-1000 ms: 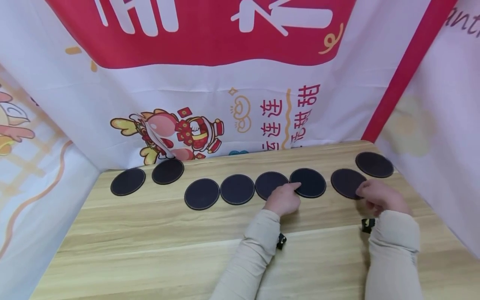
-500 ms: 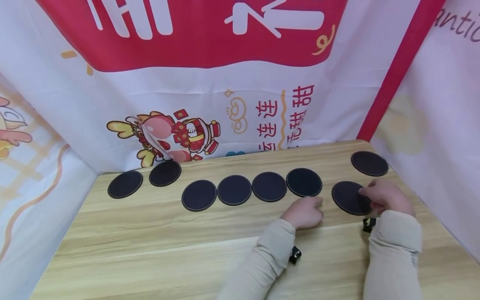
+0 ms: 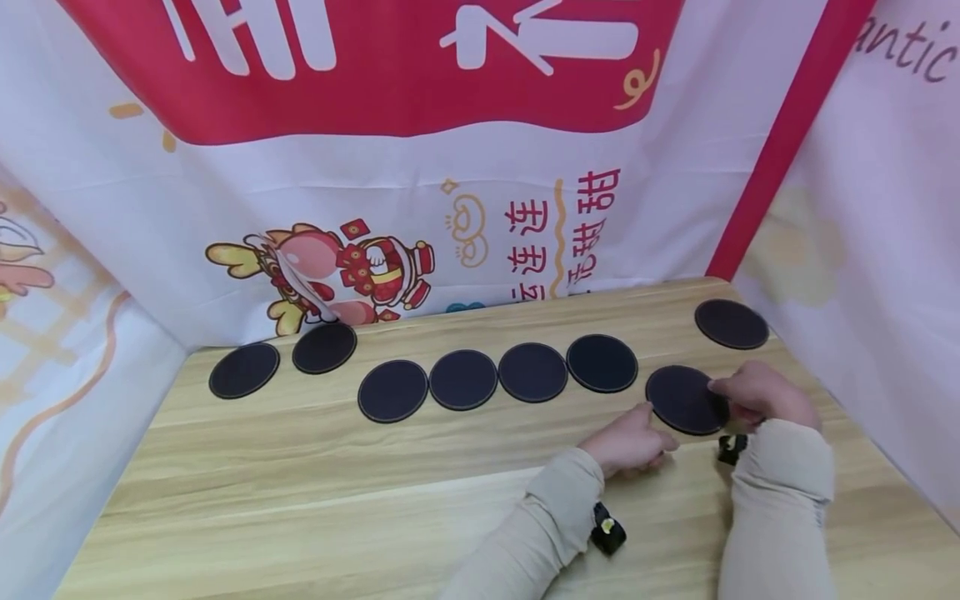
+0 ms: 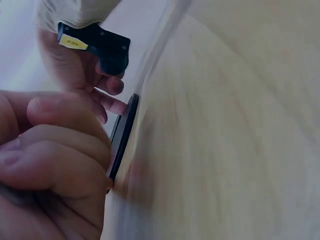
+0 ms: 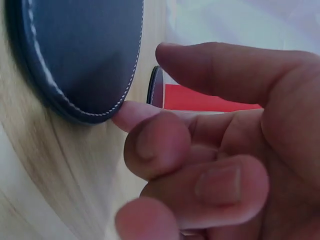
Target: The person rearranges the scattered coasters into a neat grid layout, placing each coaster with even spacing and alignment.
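Observation:
A dark round coaster with a stitched rim lies on the wooden table between the two hands. My left hand reaches its left edge with the index finger, the other fingers curled under. At the right edge is my right hand. In the right wrist view, that hand's index finger touches the rim of the coaster, while the thumb stands apart from it. The left wrist view shows the coaster edge-on, with the curled left fingers in front and the right hand behind.
Several matching coasters form a row left of the hands, ending in a coaster near the left hand. Two more lie at the far left, one coaster close to the cloth wall. Another coaster sits at the back right corner. Printed cloth surrounds the table.
The coaster between the hands has slid toward the person, then slightly left. My left hand has left the row's rightmost coaster and moved right to this one. The right hand stays at its right edge.

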`<act>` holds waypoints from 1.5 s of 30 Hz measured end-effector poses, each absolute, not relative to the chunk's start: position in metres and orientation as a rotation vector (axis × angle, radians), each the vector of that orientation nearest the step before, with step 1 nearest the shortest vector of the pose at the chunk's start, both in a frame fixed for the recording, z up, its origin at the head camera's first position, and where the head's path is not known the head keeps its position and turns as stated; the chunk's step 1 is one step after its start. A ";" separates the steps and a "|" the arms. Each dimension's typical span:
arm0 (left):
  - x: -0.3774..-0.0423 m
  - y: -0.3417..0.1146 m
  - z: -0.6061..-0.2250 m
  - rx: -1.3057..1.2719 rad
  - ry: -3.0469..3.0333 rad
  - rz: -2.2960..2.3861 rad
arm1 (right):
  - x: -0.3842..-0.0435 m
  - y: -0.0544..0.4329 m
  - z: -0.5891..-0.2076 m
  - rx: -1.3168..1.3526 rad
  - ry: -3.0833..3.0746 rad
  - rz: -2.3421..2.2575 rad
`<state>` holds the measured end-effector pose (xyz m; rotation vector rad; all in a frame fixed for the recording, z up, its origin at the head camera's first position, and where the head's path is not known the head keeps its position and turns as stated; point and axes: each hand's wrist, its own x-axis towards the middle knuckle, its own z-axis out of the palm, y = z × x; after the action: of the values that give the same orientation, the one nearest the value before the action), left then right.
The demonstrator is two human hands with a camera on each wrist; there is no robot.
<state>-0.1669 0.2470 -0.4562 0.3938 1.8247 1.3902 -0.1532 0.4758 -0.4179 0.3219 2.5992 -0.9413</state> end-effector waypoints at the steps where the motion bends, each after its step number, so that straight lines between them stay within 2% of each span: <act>1: -0.167 0.247 -0.456 0.361 1.766 1.436 | -0.152 0.477 -0.418 0.323 2.591 -0.969; 6: -0.176 0.245 -0.459 0.259 1.444 1.622 | -0.147 0.483 -0.419 0.338 2.530 -1.155; 14: -0.183 0.245 -0.459 0.085 1.267 1.928 | -0.151 0.477 -0.405 0.246 2.626 -1.498; 26: -0.191 0.241 -0.444 -0.114 1.485 2.315 | -0.156 0.455 -0.389 0.029 2.300 -2.026; 31: -0.198 0.232 -0.435 -0.013 1.488 2.395 | -0.158 0.446 -0.385 -0.112 2.184 -2.130; 39: -0.206 0.214 -0.426 0.343 1.824 2.416 | -0.164 0.429 -0.377 -0.351 2.067 -2.200; 45: -0.214 0.197 -0.419 0.525 1.871 2.410 | -0.174 0.406 -0.373 -0.358 2.071 -2.218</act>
<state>-0.2137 0.1973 -0.4194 0.5246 1.8711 2.4102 -0.1743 0.4059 -0.3733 -0.3585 2.0705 -2.2178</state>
